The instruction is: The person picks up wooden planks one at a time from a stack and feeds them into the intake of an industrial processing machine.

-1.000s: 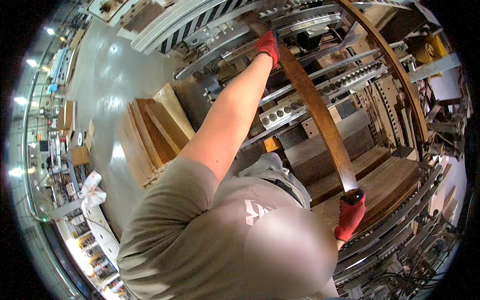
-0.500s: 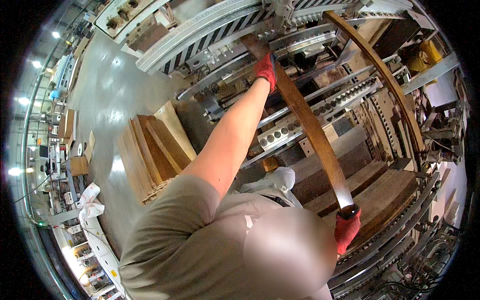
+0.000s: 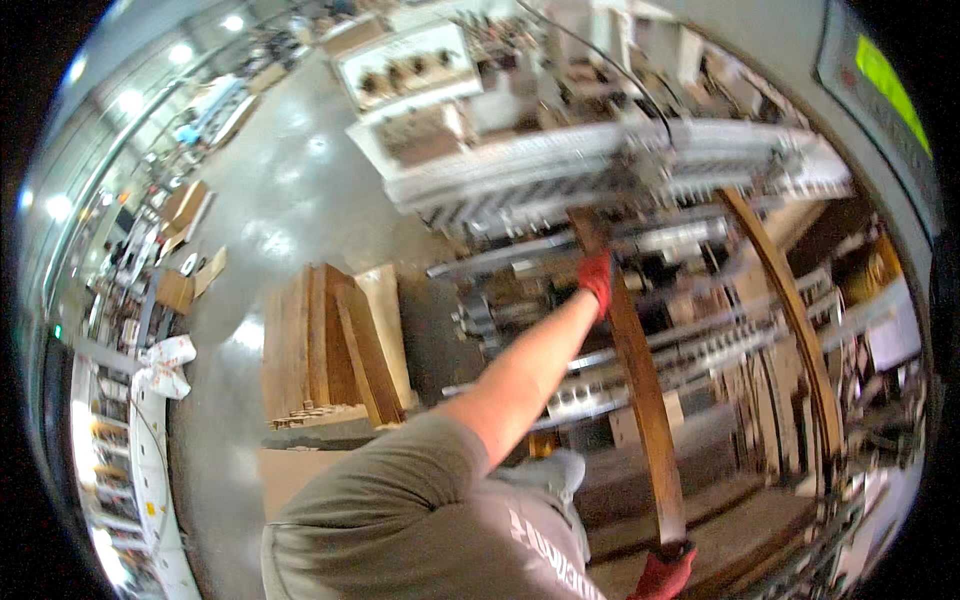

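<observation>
A long, narrow brown wooden board (image 3: 646,400) lies across the machine, running from far to near. My left hand (image 3: 597,283), in a red glove, is closed round the board toward its far end, with the arm stretched out. Gripping the near end is my right hand (image 3: 664,572), also red-gloved and partly cut off by the lower edge. The far tip of the board reaches a striped metal beam of the machine (image 3: 530,190), which is smeared by motion. To the right, a second long wooden board (image 3: 790,300) lies across the same machine.
Left of the machine, a stack of wooden boards (image 3: 318,345) rests low by the grey floor (image 3: 270,215). Metal rails (image 3: 600,385) cross beneath the held board. Farther left are cardboard boxes (image 3: 175,288) and a white bag (image 3: 170,362). A grey panel (image 3: 850,110) stands at upper right.
My view has swung up and left, so the board, both hands and the machine appear lower in the picture. Both hands keep their hold on the board.
</observation>
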`<action>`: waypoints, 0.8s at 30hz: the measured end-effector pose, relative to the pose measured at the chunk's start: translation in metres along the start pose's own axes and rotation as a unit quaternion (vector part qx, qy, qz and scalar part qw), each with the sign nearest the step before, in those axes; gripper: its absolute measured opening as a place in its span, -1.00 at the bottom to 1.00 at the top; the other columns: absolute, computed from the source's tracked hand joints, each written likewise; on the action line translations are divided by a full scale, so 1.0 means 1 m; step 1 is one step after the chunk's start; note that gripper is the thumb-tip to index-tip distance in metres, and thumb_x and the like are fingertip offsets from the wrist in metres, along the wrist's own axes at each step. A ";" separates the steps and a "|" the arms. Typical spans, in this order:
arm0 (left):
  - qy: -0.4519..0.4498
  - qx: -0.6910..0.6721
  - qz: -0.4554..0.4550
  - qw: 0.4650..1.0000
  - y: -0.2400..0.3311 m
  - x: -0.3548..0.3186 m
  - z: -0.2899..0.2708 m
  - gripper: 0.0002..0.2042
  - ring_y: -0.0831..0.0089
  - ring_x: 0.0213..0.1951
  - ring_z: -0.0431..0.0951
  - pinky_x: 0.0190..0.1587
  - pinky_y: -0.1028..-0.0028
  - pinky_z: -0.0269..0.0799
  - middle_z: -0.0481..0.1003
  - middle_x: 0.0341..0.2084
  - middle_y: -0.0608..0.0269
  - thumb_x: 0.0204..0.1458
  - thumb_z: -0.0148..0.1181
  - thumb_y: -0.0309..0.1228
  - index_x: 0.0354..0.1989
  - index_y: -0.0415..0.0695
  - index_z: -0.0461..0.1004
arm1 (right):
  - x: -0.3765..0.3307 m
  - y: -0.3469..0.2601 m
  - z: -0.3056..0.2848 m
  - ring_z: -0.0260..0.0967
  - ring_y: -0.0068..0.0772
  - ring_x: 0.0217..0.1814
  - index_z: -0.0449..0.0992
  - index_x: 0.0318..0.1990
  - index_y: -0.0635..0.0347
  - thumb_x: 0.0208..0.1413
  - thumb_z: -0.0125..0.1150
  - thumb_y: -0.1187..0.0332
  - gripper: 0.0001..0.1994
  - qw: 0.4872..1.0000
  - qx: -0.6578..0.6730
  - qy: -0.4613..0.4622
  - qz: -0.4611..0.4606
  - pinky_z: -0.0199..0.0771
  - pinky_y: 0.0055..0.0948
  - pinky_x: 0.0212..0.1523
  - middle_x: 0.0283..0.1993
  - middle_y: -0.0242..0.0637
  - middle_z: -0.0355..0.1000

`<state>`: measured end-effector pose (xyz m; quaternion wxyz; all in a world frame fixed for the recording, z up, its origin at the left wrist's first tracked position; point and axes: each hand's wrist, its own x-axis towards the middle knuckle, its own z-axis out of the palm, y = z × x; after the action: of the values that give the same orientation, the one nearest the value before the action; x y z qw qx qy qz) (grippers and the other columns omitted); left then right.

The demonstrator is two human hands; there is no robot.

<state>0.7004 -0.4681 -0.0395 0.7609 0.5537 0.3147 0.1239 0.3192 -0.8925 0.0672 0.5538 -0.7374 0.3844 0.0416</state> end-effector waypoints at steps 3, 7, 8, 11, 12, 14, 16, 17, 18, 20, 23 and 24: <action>0.038 -0.015 0.045 0.998 -0.026 0.025 0.003 -0.49 0.02 0.00 0.47 -0.05 0.22 0.33 0.50 -0.08 -0.04 0.12 -0.06 -0.01 0.00 -0.20 0.46 | -0.058 -0.059 0.001 0.48 -0.16 -0.35 0.39 -0.07 0.26 0.02 0.22 0.25 -0.63 0.897 -0.427 -0.003 -0.115 0.46 -0.24 -0.39 -0.26 -0.11 0.52; 0.099 0.321 0.202 0.920 -0.019 0.013 -0.026 -0.51 0.04 0.03 0.45 -0.04 0.23 0.34 0.46 0.00 -0.02 0.14 -0.09 -0.01 0.07 -0.12 0.41 | -0.031 -0.027 0.008 0.47 -0.15 -0.45 0.38 -0.16 0.19 0.02 0.18 0.13 -0.65 0.802 -0.529 0.087 -0.264 0.44 -0.24 -0.48 -0.42 -0.19 0.48; 0.085 0.255 0.144 0.952 -0.006 -0.002 -0.006 -0.51 0.06 0.03 0.45 -0.04 0.23 0.34 0.46 0.00 -0.01 0.14 -0.10 -0.01 0.08 -0.11 0.41 | -0.024 -0.010 0.007 0.47 -0.16 -0.45 0.39 -0.19 0.18 0.03 0.16 0.14 -0.68 0.771 -0.567 0.100 -0.272 0.44 -0.25 -0.48 -0.43 -0.20 0.47; 0.034 0.176 0.095 0.979 0.003 -0.003 -0.010 -0.51 0.10 0.04 0.46 -0.01 0.25 0.36 0.47 0.01 0.05 0.18 -0.15 0.00 0.08 -0.11 0.41 | -0.001 0.029 0.007 0.46 -0.18 -0.44 0.42 -0.25 0.16 0.05 0.11 0.19 -0.76 0.661 -0.672 0.104 -0.317 0.44 -0.29 -0.48 -0.46 -0.24 0.44; 0.030 0.163 0.078 0.983 0.004 -0.005 -0.006 -0.50 0.12 0.04 0.46 -0.01 0.27 0.36 0.47 0.00 0.06 0.16 -0.12 0.00 0.07 -0.12 0.42 | 0.004 0.036 0.007 0.46 -0.19 -0.44 0.42 -0.27 0.15 0.06 0.09 0.21 -0.79 0.621 -0.706 0.107 -0.324 0.44 -0.31 -0.48 -0.47 -0.26 0.43; 0.014 0.123 0.049 0.991 0.002 -0.008 0.003 -0.49 0.15 0.03 0.48 0.00 0.29 0.36 0.49 -0.01 0.08 0.14 -0.07 0.02 0.04 -0.15 0.44 | -0.009 0.024 0.010 0.46 -0.19 -0.40 0.43 -0.28 0.14 0.06 0.09 0.22 -0.80 0.700 -0.654 0.128 -0.256 0.44 -0.31 -0.45 -0.44 -0.22 0.43; 0.005 0.057 0.037 0.998 -0.007 0.011 -0.006 -0.49 0.16 0.02 0.49 0.00 0.29 0.36 0.50 -0.03 0.08 0.11 -0.02 0.03 0.01 -0.16 0.46 | -0.027 -0.002 0.017 0.45 -0.19 -0.35 0.44 -0.29 0.14 0.05 0.09 0.23 -0.81 0.767 -0.594 0.137 -0.201 0.45 -0.31 -0.42 -0.42 -0.18 0.43; -0.002 0.018 0.032 0.999 -0.012 0.019 -0.012 -0.49 0.15 0.01 0.49 -0.01 0.29 0.36 0.50 -0.04 0.07 0.09 0.01 0.03 0.00 -0.17 0.47 | -0.029 -0.003 0.018 0.45 -0.19 -0.36 0.44 -0.30 0.14 0.05 0.10 0.23 -0.82 0.783 -0.576 0.131 -0.195 0.44 -0.31 -0.42 -0.42 -0.18 0.43; 0.002 0.013 0.027 1.000 -0.018 0.025 -0.018 -0.48 0.15 0.01 0.49 -0.02 0.29 0.36 0.51 -0.04 0.06 0.08 0.01 0.03 -0.01 -0.17 0.48 | -0.023 0.001 0.018 0.45 -0.20 -0.37 0.44 -0.31 0.13 0.04 0.11 0.24 -0.82 0.791 -0.566 0.123 -0.198 0.44 -0.32 -0.43 -0.43 -0.19 0.43; 0.007 0.022 0.020 1.000 -0.022 0.022 -0.011 -0.48 0.14 0.01 0.49 -0.02 0.29 0.36 0.51 -0.05 0.05 0.07 0.03 0.04 -0.01 -0.17 0.48 | -0.020 0.013 0.013 0.44 -0.21 -0.39 0.45 -0.33 0.13 0.03 0.13 0.24 -0.83 0.806 -0.547 0.121 -0.190 0.43 -0.33 -0.44 -0.44 -0.20 0.43; 0.078 0.080 0.038 0.993 -0.020 0.013 0.004 -0.47 0.12 0.01 0.49 -0.04 0.29 0.36 0.51 -0.05 0.02 0.04 0.06 0.04 -0.01 -0.17 0.48 | -0.015 0.021 0.011 0.43 -0.22 -0.41 0.45 -0.37 0.13 0.01 0.16 0.25 -0.84 0.826 -0.520 0.125 -0.178 0.41 -0.34 -0.45 -0.45 -0.21 0.44; 0.061 0.096 0.063 0.992 -0.018 0.011 0.006 -0.46 0.11 0.01 0.49 -0.04 0.29 0.36 0.51 -0.06 0.02 0.03 0.08 0.04 -0.02 -0.18 0.48 | -0.015 0.025 0.009 0.43 -0.22 -0.42 0.45 -0.38 0.13 0.00 0.17 0.26 -0.85 0.831 -0.514 0.124 -0.173 0.40 -0.34 -0.46 -0.46 -0.22 0.44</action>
<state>0.7096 -0.4737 -0.0586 0.6742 0.6343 0.3356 0.1743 0.2963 -0.8789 0.0512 0.0400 -0.9692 0.2389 0.0446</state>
